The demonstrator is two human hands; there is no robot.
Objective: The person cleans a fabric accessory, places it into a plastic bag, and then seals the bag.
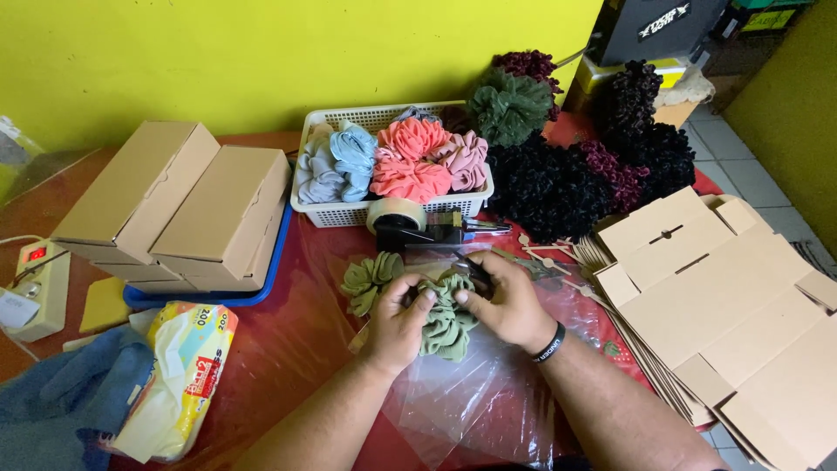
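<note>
Both hands meet at the middle of the red table [288, 349], over a sheet of clear crinkled plastic film [475, 397]. The left hand [394, 327] has its fingers curled closed around the near side of a ruffled olive-green fabric scrunchie [446, 318], thumb pressed on top; the right hand [513, 307], with a black band at the wrist, pinches the far side of the same scrunchie, fingers closed. A second olive-green scrunchie [369, 281] lies loose at ten o'clock from the hands, just beside the left knuckles. At twelve o'clock stands a black tape dispenser with a tan roll [410, 222], and beyond it a white plastic basket [344, 212] of pastel scrunchies. Flat tan cardboard blanks [724, 314] lie at three o'clock. To work well here, I judge the grip should stay light, gathering the ruffles evenly so the fabric keeps its round form and lies centred on the film.
</note>
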